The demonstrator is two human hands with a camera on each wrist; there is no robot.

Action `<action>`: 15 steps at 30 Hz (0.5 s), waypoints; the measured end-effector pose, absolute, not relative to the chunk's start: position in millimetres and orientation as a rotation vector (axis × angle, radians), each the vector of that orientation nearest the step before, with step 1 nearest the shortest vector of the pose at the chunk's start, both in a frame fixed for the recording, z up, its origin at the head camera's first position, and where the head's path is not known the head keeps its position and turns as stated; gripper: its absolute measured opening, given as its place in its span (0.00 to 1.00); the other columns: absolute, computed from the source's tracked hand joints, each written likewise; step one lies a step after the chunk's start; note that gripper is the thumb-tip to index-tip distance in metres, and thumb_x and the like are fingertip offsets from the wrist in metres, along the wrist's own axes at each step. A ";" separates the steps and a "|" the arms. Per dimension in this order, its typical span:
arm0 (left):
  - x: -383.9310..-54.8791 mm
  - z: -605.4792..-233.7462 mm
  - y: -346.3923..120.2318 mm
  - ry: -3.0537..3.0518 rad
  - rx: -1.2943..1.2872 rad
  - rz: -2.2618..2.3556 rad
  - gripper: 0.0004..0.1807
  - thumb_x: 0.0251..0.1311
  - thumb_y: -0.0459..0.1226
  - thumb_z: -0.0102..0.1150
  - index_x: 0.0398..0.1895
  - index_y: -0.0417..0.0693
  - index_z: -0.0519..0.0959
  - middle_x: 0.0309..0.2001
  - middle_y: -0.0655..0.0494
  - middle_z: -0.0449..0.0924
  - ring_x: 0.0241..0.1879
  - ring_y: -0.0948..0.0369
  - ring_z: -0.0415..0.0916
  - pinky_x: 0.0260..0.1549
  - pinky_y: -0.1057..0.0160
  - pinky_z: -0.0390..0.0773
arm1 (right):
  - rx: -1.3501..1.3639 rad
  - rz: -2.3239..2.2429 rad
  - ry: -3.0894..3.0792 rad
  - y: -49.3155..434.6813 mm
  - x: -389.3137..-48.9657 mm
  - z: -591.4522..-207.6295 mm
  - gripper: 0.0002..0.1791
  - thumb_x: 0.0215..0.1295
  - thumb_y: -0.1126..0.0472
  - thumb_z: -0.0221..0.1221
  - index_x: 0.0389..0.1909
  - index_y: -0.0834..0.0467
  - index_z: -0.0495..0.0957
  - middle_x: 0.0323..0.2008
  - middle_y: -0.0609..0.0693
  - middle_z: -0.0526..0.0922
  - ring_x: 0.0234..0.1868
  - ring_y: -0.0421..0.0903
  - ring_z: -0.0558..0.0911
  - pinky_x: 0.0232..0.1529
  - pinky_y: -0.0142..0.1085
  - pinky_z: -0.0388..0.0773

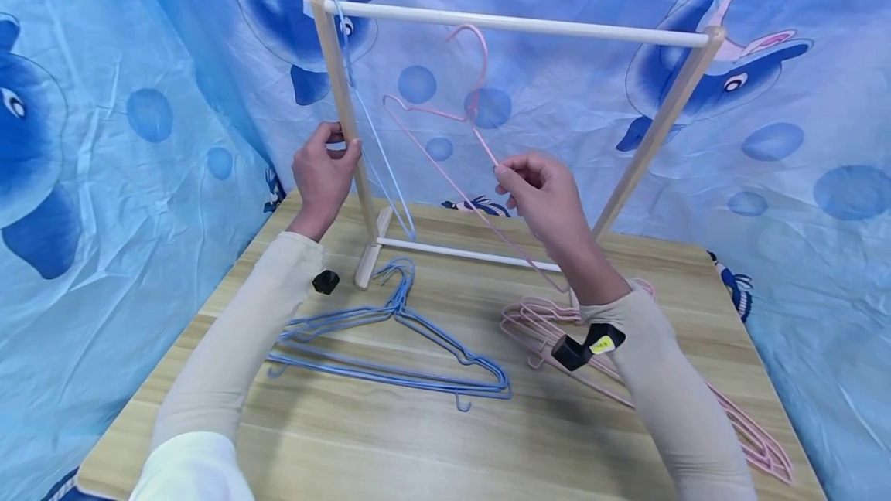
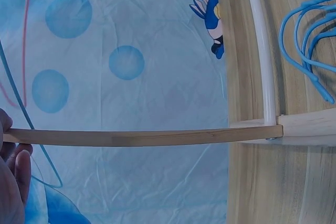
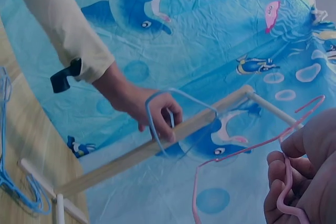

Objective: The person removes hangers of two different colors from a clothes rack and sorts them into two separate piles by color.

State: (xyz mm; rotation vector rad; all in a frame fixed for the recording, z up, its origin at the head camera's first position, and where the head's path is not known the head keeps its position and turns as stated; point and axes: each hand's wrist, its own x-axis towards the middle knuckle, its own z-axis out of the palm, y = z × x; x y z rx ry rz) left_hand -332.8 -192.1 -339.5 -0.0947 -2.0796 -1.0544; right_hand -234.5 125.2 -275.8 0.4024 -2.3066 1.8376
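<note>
My left hand (image 1: 326,168) grips the left wooden post (image 1: 339,76) of a small clothes rack between thumb and fingers. With my right hand (image 1: 546,195) I pinch a pink hanger (image 1: 435,113) by one shoulder. Its hook points up, just below the white top rail (image 1: 515,22) in the head view. A blue hanger (image 1: 379,141) hangs from that rail at the left end, close beside the post. In the right wrist view, the pink hanger (image 3: 236,153) runs from my right fingers toward the rail, and the left hand (image 3: 155,111) shows on the post behind the blue hanger.
Several blue hangers (image 1: 397,311) lie stacked on the wooden table (image 1: 334,439) in front of the rack. Several pink hangers (image 1: 550,323) lie at the right, partly under my right forearm. A white lower bar (image 1: 459,253) joins the posts. Blue patterned cloth (image 1: 174,60) surrounds the table.
</note>
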 end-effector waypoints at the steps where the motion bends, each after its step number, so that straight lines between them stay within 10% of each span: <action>1: -332.8 -339.2 -192.2 -2.077 -0.097 -1.055 0.13 0.66 0.41 0.66 0.49 0.45 0.83 0.47 0.47 0.88 0.40 0.52 0.89 0.46 0.52 0.86 | 0.407 1.824 -2.310 128.4 -233.6 -277.6 0.12 0.74 0.56 0.60 0.45 0.61 0.83 0.33 0.51 0.82 0.31 0.45 0.78 0.32 0.31 0.78; 15: -332.8 -339.4 -191.9 -2.075 -0.100 -1.048 0.14 0.67 0.43 0.65 0.49 0.45 0.83 0.47 0.47 0.88 0.40 0.52 0.89 0.45 0.53 0.86 | 0.415 1.543 -2.404 173.8 -221.6 -298.0 0.14 0.76 0.54 0.58 0.47 0.62 0.84 0.35 0.55 0.84 0.33 0.51 0.79 0.31 0.31 0.77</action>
